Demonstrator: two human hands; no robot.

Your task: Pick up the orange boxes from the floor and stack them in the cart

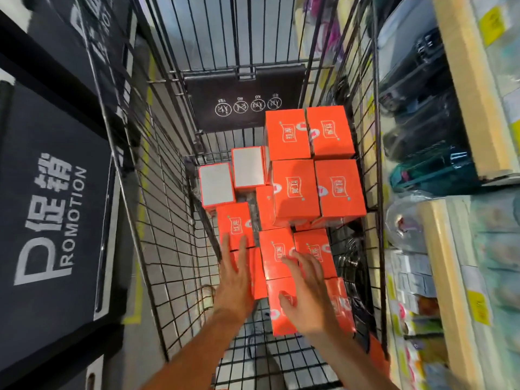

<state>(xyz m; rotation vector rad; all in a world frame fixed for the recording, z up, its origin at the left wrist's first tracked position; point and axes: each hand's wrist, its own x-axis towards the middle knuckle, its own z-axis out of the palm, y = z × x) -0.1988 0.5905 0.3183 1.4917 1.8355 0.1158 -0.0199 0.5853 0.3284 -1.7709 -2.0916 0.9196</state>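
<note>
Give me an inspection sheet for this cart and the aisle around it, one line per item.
Surface: wire cart, mesh floor bare at the near end.
Job's things: orange boxes stacked toward the right side; two show white faces.
Clutter: black plastic wrap against the right wall.
Grips: left hand and right hand open, fingers spread over the nearest boxes.
Cables: nothing seen.
Surroundings: black promotion sign left, stocked shelves right.

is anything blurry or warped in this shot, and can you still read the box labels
Head view: wide-angle bend bows the cart wires outward; the shelf goods on the right smear with motion blur; both hands, left hand and right hand, are slightly soft; orange boxes are fairly sharp, though their small label print stays unreadable.
</note>
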